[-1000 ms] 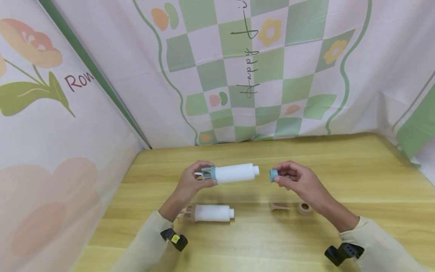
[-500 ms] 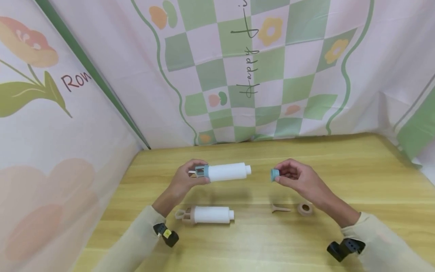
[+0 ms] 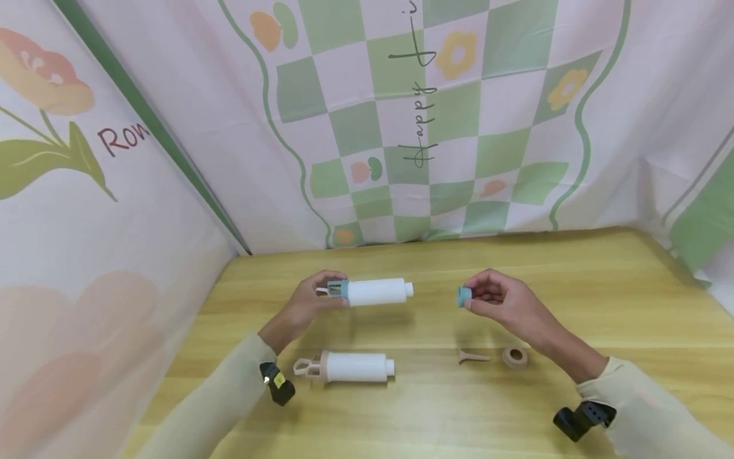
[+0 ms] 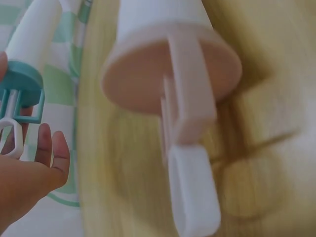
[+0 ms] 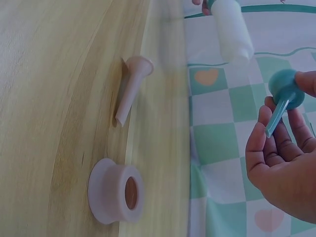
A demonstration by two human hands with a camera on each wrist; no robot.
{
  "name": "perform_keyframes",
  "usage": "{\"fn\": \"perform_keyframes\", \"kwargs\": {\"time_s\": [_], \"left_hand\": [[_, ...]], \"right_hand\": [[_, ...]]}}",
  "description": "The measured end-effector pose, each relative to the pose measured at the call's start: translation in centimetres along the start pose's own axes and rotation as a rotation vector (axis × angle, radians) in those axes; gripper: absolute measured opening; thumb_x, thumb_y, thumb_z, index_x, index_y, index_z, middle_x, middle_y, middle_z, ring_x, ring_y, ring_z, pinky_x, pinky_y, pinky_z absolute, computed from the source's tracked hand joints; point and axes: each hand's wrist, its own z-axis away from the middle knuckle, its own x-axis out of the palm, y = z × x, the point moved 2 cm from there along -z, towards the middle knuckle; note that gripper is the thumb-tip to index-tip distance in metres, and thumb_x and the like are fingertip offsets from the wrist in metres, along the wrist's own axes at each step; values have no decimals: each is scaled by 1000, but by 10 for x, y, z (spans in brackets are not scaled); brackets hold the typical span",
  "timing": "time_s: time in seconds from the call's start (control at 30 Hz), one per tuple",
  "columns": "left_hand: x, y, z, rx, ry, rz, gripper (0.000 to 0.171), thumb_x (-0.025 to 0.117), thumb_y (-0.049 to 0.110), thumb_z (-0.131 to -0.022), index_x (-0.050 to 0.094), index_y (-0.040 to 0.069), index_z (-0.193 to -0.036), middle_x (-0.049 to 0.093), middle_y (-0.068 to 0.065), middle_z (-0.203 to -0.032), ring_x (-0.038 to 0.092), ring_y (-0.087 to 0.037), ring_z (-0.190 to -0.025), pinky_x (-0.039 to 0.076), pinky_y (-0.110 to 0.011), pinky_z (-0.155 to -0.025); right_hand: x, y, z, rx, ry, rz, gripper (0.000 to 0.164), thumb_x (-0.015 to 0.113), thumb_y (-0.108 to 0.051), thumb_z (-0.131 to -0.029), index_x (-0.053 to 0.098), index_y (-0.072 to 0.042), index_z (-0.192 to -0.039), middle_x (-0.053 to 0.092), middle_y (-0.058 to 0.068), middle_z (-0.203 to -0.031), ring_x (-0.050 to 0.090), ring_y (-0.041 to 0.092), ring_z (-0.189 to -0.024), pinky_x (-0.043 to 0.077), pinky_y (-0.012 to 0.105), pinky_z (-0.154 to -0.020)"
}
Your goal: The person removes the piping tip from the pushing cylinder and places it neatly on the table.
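Observation:
My left hand (image 3: 304, 306) holds a white tube (image 3: 376, 292) by its teal framed end, which has a white pull ring (image 4: 14, 136). The tube lies nearly level above the table, its narrow tip pointing right. My right hand (image 3: 503, 299) pinches a small teal cap (image 3: 464, 296) between thumb and fingers. In the right wrist view the teal cap carries a thin grooved stem (image 5: 277, 118). A gap separates the tube's tip from the cap. Below the left hand, a second white tube (image 3: 358, 368) with a beige framed end (image 4: 170, 74) lies on the table.
A beige stemmed piece (image 3: 473, 357) and a beige flanged ring (image 3: 515, 357) lie on the wooden table (image 3: 436, 414), below my right hand. Behind the table hangs a checked curtain (image 3: 453, 159). Another printed curtain (image 3: 132, 210) borders the left side.
My left hand has moved left with the white tube, widening the gap to the teal cap. My right hand stays almost in place, the cap tilted slightly.

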Motion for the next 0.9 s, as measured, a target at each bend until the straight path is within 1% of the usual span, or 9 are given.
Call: {"fn": "perform_keyframes", "kwargs": {"time_s": [0.2,0.33,0.43,0.53,0.73,0.9], "left_hand": [[-6,-11,-8,-46,16,-33,56,80,3,-80,60,7,-132,58,-13,-119,56,-27,-100,53,-38,-84],[-9,-16,-13,-71,22,-29,53,79,2,-80,62,8,-130,60,-11,-117,55,-27,-99,53,-36,-83],[-8,-20,-18,-80,8,-28,52,79,2,-81,62,7,-129,59,-11,-115,55,-26,-100,52,-35,-83],[-7,-23,-22,-88,-11,-31,53,79,2,-82,60,6,-131,59,-12,-115,54,-26,-100,51,-34,-83],[-5,-31,-25,-132,-52,-18,51,78,2,-83,59,3,-130,56,-14,-117,55,-27,-102,50,-41,-90],[-5,-34,-25,-154,-51,-5,49,79,1,-82,60,3,-128,54,-16,-119,54,-28,-103,50,-41,-91]], "right_hand": [[1,3,-1,5,-6,-11,31,67,-13,-97,56,6,-118,63,18,-107,64,19,-95,56,32,-81],[1,5,-1,7,-8,-14,30,67,-13,-97,56,6,-118,63,18,-107,64,19,-94,56,31,-80],[0,6,-1,9,-4,-8,30,68,-13,-97,57,5,-118,63,17,-107,64,19,-95,56,31,-80],[0,7,-1,14,1,4,30,68,-14,-96,57,5,-118,63,17,-107,64,19,-95,56,33,-80],[-3,8,0,20,6,20,30,68,-14,-96,57,4,-117,63,16,-107,64,20,-95,56,30,-80],[-4,10,1,23,5,19,30,68,-14,-96,57,5,-117,63,16,-107,64,20,-95,56,31,-80]]}}
